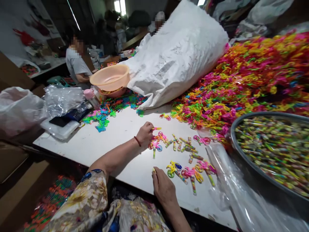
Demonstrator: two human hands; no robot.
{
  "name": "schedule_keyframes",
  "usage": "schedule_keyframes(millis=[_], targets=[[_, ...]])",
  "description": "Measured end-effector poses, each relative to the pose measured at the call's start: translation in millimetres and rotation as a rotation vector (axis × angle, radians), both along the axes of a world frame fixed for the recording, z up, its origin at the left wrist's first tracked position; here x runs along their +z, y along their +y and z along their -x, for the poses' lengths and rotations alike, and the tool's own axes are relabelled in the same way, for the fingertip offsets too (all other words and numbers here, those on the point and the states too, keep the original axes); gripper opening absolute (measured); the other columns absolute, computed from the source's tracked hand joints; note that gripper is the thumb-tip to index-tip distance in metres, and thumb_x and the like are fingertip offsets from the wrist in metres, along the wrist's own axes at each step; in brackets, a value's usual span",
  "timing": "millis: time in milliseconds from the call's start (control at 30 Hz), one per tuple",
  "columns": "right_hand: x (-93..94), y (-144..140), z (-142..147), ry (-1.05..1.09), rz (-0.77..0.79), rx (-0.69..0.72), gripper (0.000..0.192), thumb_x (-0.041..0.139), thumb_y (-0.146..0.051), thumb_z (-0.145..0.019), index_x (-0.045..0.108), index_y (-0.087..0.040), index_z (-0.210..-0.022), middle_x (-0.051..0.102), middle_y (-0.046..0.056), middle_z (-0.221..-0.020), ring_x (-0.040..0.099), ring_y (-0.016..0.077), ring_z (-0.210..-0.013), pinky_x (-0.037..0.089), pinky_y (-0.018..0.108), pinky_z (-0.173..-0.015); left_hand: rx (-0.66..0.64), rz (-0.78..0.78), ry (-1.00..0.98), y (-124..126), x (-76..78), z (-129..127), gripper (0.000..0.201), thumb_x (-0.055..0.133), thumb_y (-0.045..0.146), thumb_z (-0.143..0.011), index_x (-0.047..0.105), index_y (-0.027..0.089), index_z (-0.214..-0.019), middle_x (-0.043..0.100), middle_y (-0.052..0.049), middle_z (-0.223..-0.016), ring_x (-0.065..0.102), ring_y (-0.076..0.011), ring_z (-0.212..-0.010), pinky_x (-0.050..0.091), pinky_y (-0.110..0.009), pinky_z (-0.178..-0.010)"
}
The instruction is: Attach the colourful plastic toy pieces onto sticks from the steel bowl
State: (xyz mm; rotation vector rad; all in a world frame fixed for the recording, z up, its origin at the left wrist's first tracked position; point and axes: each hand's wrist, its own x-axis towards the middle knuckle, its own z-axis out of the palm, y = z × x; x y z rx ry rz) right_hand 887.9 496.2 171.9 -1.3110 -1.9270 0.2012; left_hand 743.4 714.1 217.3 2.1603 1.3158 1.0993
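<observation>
Pinching a short yellow-tipped plastic stick [156, 128] between thumb and fingertips, the left hand [145, 133] hovers just above the white tabletop [116, 138], at the far edge of a loose cluster of small multicoloured plastic bicycle toys [185, 169] and slim candy-filled tubes [183, 145]. The stick's long axis runs roughly level, pointing away from the hand toward the big heap of bright plastic pieces [253, 74] beyond that cluster. The right hand [163, 187] rests at the cluster's near side, fingers curled, with something pale yellow at a fingertip; whether it truly grips this cannot be told. A wide metal basin of wrapped tubes [272, 151] sits beside the cluster, crinkled clear plastic sheeting [231, 187] draped before it. The stick is held only by its end, so it may well slip or twist loose; a careless sweep of either wrist could also scatter the laid-out toys or push them under the sheeting.
</observation>
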Motion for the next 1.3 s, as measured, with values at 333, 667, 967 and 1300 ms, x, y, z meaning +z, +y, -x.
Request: schedule_keyframes(millis=[333,667,967,1300], targets=[[9.6,-1,4,-0.042,0.045,-0.032,0.021,0.044,-0.021,-0.101,0.059,-0.018,-0.114,0.071,0.008,-0.091,0.069,0.0205,-0.079,0.055,0.032,-0.070,0.469,-0.429,-0.070,117,222.0,126,0.011,0.054,0.018,-0.092,0.061,0.010,-0.087,0.061,-0.005,-0.094,0.057,-0.0195,-0.106,0.040,-0.044,-0.103],[11.9,-2,5,-0.064,0.134,-0.056,0.021,0.042,-0.022,-0.102,0.058,-0.016,-0.115,0.067,0.006,-0.088,0.065,0.0191,-0.079,0.051,0.031,-0.070,0.175,-0.026,0.563,118,190.3,62,0.034,0.062,0.019,-0.090,0.059,0.007,-0.122,0.061,-0.012,-0.122,0.053,-0.0214,-0.108,0.042,-0.042,-0.105],[11.6,-4,5,-0.043,0.208,-0.035,0.020,0.043,-0.022,-0.101,0.058,-0.017,-0.114,0.068,0.008,-0.092,0.065,0.0198,-0.083,0.051,0.031,-0.074,-0.394,0.264,0.585,29,31.3,-44,0.031,0.073,0.029,-0.073,0.069,0.015,-0.100,0.063,-0.010,-0.103,0.061,-0.0208,-0.085,0.049,-0.032,-0.082],[12.2,-3,1,0.202,0.255,-0.040,0.024,0.042,-0.026,-0.100,0.058,-0.019,-0.117,0.071,0.010,-0.104,0.067,0.0212,-0.093,0.053,0.033,-0.082,-0.192,0.849,-0.651,-30,33.5,-48,0.034,0.079,0.028,-0.069,0.058,0.018,-0.094,0.064,0.000,-0.079,0.063,-0.0138,-0.067,0.050,-0.025,-0.061]])
